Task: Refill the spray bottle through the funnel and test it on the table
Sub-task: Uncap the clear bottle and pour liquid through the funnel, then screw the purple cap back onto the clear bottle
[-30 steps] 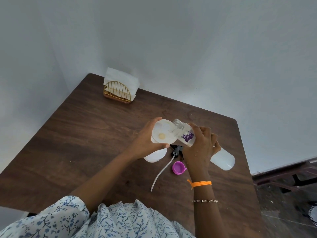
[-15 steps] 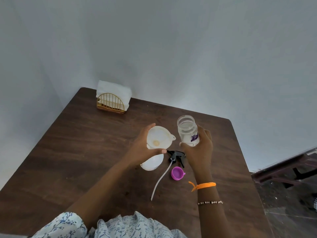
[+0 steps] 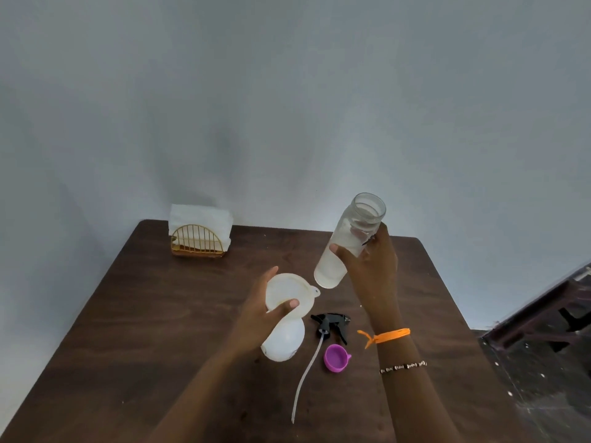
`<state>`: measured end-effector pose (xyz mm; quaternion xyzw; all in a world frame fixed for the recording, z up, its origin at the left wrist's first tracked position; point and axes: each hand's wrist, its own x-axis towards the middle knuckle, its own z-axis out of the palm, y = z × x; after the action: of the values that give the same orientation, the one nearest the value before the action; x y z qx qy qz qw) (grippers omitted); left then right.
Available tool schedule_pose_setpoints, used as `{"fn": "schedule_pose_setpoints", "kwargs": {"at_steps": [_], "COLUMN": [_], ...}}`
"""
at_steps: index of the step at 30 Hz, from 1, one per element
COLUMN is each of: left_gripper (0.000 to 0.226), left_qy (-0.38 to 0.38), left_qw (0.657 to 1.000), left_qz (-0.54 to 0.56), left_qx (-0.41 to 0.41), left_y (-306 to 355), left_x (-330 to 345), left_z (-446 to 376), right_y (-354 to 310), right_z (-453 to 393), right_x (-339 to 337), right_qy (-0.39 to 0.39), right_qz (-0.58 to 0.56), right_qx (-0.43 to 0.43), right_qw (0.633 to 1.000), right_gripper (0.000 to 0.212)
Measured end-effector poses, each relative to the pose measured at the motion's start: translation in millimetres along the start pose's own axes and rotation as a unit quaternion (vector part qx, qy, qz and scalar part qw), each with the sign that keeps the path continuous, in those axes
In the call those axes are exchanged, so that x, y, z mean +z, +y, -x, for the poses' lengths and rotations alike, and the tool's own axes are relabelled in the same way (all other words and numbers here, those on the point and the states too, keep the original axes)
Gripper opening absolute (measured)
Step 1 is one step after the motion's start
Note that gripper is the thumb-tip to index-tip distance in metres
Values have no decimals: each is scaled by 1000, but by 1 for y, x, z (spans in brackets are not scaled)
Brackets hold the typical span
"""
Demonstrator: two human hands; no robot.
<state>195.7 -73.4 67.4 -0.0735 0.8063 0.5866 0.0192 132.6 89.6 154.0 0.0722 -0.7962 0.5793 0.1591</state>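
The right hand [image 3: 371,266] holds a clear refill bottle [image 3: 350,241] up off the bench [image 3: 160,314], its fingers [image 3: 335,249] wrapped round the middle and thumb near the threaded neck; the bottle tilts a little, open mouth up and away from the person, with a cloudy residue inside, though how much liquid is left is hard to read. The left hand [image 3: 262,311] grips a white funnel [image 3: 289,292], thumb laid across its rim and the other fingers curled behind it. Directly below those fingers stands the white spray bottle [image 3: 283,342], and the funnel seems seated in its neck. Just right of the left thumb, the black trigger sprayer [image 3: 331,321] lies on the bench, its pale dip tube [image 3: 305,375] trailing toward the person. A purple cap [image 3: 335,358] sits beside the tube, below the right wrist with its orange band [image 3: 388,335] and beaded bracelet [image 3: 403,367]. Far beyond the left fingers, a gold wire napkin holder [image 3: 198,241] stands at the bench's back edge.
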Motion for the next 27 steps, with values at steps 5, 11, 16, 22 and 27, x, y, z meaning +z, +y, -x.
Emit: {"fn": "schedule_pose_setpoints", "kwargs": {"at_steps": [5,11,16,22,27], "left_gripper": [72,75,69,49,42], "left_qy": [54,76,49,107,107], "left_qw": [998,990,988,983,980], "left_qz": [-14,-20,15,40,49], "left_qx": [41,121,147,142,160], "left_y": [14,51,78,86,90], "left_x": [-10,-23,-23,-22,-29], "left_z": [-5,-21,-31,-38,-31], "right_y": [-22,-54,-81,-96,-72], "right_z": [-17,-33,-43,-50,-46], "right_x": [1,11,21,27,17], "right_qy": [-3,-14,-27,-62,-61], "right_qz": [-82,-140,-168,-195,-192], "right_qx": [-15,-53,-69,-94,-92], "right_qw": [997,989,983,974,975], "right_gripper": [60,63,58,51,15]}}
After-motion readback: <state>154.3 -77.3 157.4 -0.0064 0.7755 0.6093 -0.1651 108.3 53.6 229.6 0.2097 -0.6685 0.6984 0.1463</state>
